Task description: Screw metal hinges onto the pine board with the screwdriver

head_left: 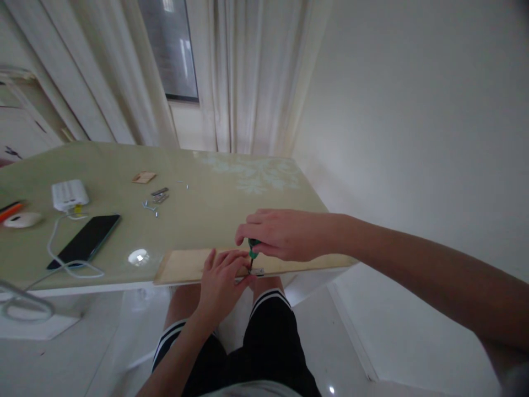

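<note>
A long, light wooden board (182, 263) lies along the front edge of the table. On it sits a small metal hinge (259, 271) near the board's front edge. My right hand (285, 234) is closed around the green handle of a screwdriver (253, 248), which stands upright with its tip at the hinge's left end. My left hand (225, 273) rests on the board, thumb and fingers closed about the hinge's left end, close to the tip. The fingers partly hide the hinge, and I cannot make out a screw under the tip.
Several loose screws (149, 207) and more metal hinges (160, 195) lie on the green tabletop (215, 209), near a small wooden piece (144, 177). Leftward are a phone (88, 240), a white cable (52, 242), a white charger (69, 194) and a white mouse (22, 220). A wall (413, 138) stands right.
</note>
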### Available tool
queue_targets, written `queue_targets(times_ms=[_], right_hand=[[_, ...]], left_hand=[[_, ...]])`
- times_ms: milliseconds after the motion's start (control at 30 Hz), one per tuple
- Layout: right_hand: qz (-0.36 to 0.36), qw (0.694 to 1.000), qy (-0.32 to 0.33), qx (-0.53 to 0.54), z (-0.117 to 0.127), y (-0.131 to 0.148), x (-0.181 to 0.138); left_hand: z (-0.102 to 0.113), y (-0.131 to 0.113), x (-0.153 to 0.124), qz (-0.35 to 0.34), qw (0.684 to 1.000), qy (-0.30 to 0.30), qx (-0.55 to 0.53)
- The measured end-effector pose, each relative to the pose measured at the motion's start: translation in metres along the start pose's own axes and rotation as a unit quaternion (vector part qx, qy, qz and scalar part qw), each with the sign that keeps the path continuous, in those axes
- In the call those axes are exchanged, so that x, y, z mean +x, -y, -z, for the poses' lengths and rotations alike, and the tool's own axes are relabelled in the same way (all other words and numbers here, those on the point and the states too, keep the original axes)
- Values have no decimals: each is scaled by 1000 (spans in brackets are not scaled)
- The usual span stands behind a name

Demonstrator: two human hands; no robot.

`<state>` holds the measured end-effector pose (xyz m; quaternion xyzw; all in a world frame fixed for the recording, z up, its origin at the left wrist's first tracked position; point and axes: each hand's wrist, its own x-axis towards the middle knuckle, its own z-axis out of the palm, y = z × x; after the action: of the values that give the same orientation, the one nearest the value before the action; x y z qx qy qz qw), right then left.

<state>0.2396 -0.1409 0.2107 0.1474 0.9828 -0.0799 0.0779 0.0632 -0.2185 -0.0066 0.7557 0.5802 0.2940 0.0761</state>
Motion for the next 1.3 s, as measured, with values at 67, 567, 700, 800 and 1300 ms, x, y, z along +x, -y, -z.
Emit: queue_targets(times_ms=[67, 567, 700, 800, 1300], right_hand=[[-47, 999, 1, -18, 1, 1, -1], [5, 1000, 16, -23, 3, -3, 0], [-164, 986, -13, -6, -3, -2, 6], [-240, 968, -44, -59, -10, -1, 10], [-255, 965, -25, -48, -12, 3, 8]], left_hand=[[0, 0, 0, 2, 1000, 1, 0], [-1, 1, -1, 4, 1000, -3, 0], [-1, 0, -1, 1, 1000, -3, 1], [0, -1, 0, 3, 1000, -1, -1], [-1, 1, -1, -2, 1000, 0, 3]])
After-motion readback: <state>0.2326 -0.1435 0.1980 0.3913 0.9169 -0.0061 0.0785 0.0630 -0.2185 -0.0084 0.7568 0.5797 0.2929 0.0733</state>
